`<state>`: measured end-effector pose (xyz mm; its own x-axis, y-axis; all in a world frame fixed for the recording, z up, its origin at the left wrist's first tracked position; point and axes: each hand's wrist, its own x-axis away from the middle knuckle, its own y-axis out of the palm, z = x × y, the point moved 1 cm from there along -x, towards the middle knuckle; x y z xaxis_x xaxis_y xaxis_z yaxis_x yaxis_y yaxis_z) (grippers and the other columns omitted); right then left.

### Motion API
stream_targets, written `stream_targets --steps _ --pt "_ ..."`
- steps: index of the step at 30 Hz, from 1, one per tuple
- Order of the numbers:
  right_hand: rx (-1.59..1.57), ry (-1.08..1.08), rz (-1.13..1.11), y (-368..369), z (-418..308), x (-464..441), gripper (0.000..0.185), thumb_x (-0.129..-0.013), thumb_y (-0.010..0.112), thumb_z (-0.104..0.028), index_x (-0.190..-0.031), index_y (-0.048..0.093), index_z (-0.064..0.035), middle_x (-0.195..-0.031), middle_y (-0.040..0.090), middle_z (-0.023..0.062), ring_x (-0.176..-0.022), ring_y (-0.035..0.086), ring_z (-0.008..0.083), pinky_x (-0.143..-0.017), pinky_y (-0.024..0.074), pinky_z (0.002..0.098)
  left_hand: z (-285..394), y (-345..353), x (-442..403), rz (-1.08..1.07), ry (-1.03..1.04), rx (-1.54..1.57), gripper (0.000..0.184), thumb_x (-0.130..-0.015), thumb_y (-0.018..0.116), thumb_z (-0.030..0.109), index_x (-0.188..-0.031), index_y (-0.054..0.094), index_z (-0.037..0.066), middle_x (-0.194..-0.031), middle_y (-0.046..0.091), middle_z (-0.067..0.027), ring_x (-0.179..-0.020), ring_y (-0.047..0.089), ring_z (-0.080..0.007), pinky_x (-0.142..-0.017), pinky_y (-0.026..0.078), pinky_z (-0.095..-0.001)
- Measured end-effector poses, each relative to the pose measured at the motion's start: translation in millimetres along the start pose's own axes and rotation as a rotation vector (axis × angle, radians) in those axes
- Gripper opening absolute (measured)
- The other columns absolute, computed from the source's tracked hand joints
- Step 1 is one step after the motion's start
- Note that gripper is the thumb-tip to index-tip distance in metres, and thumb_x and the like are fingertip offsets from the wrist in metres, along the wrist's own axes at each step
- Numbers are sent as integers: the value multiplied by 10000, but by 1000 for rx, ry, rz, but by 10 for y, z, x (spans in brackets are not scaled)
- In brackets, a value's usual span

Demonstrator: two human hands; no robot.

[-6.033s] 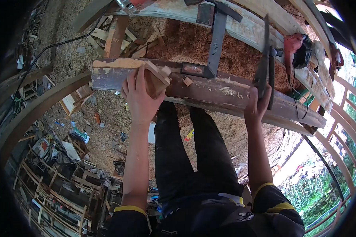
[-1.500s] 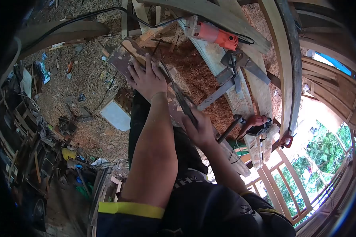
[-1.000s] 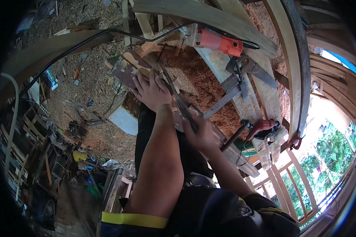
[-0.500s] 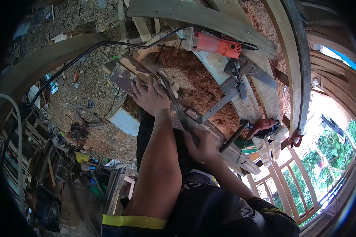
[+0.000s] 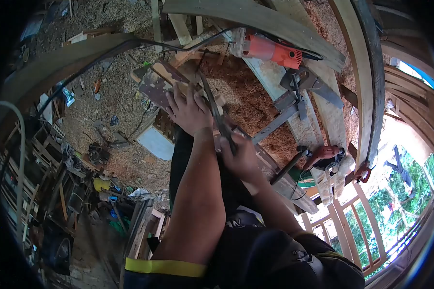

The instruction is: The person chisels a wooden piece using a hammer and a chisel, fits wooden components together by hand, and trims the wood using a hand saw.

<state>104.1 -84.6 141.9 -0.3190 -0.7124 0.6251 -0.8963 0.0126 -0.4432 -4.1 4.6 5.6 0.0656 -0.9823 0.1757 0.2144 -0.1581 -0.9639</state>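
Observation:
My left hand (image 5: pixel 190 111) lies with its fingers spread over a short piece of wood (image 5: pixel 171 72), pressing it against a worn, dark reddish board (image 5: pixel 154 91). In my right hand (image 5: pixel 241 156) is the near end of a handsaw; its handle is hidden by my fingers. The long dark handsaw blade (image 5: pixel 213 106) shows nearly edge-on, running away from me just right of my left hand. Its far part is beside the wood; the exact contact with the wood cannot be made out.
A red power tool (image 5: pixel 275 50) with a black cord rests on planks at upper right. Near it are a metal clamp-like piece (image 5: pixel 294 94) and another red tool (image 5: pixel 325 153). Curved timbers (image 5: pixel 357 72) stand at right. Wood shavings (image 5: pixel 246 91) cover the ground.
My right hand has pushed forward, away from my body, and the saw blade has slid farther past the wood. My left hand stays on the wood. The view has shifted slightly.

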Motion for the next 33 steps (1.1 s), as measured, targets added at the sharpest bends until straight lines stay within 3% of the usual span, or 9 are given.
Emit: stream_targets --steps 5,11,14,17,20,24,29,33 --pt "-76 85 -93 -299 2 455 261 -928 675 -244 -837 677 0 -735 624 281 -699 631 488 -621 499 510 -9 34 -41 35 5 6 420 -1042 396 404 -1375 636 314 -1614 403 -36 -1510 317 -387 -1194 280 -621" --pt "-39 6 -9 79 76 -253 228 -929 651 -239 -909 717 -22 -745 651 275 -732 671 464 -656 522 512 -33 22 -32 21 17 16 416 -1042 400 401 -1366 642 304 -1607 412 -45 -1509 318 -386 -1188 287 -616" --pt "-54 18 -36 -235 -117 257 257 -945 625 -207 -837 644 25 -684 580 258 -616 587 430 -599 462 469 -26 47 -28 32 10 -16 407 -1041 408 397 -1352 647 292 -1601 421 -50 -1506 322 -388 -1178 297 -612" --pt "17 73 -37 -295 -192 274 268 -951 620 -211 -831 633 28 -669 565 248 -609 586 429 -595 452 468 -1 29 -33 25 2 -21 401 -1041 411 395 -1344 649 283 -1596 426 -51 -1507 320 -389 -1175 300 -610" --pt "-37 -72 74 144 86 -267 263 -949 625 -221 -828 641 12 -678 575 243 -635 610 426 -611 459 471 -39 32 -28 25 23 14 404 -1044 404 394 -1346 648 279 -1592 431 -55 -1502 326 -395 -1173 304 -610" --pt "-8 100 -43 -223 -134 306 291 -932 654 -288 -868 684 -6 -727 635 277 -731 648 486 -659 510 534 -4 15 -24 26 22 -13 404 -1049 399 400 -1345 648 284 -1587 435 -63 -1495 337 -402 -1170 309 -614" --pt "-56 75 22 97 -1 -330 315 -932 651 -288 -796 675 -4 -696 626 274 -708 651 484 -643 507 536 -33 24 -34 27 37 8 407 -1049 397 405 -1351 647 295 -1595 424 -63 -1497 328 -411 -1173 305 -624" --pt "-64 72 -86 -283 -81 323 318 -935 643 -282 -823 666 14 -715 620 280 -710 628 497 -629 497 530 -13 32 -25 6 31 -12 410 -1048 397 412 -1358 644 309 -1600 416 -62 -1497 326 -413 -1173 304 -626"
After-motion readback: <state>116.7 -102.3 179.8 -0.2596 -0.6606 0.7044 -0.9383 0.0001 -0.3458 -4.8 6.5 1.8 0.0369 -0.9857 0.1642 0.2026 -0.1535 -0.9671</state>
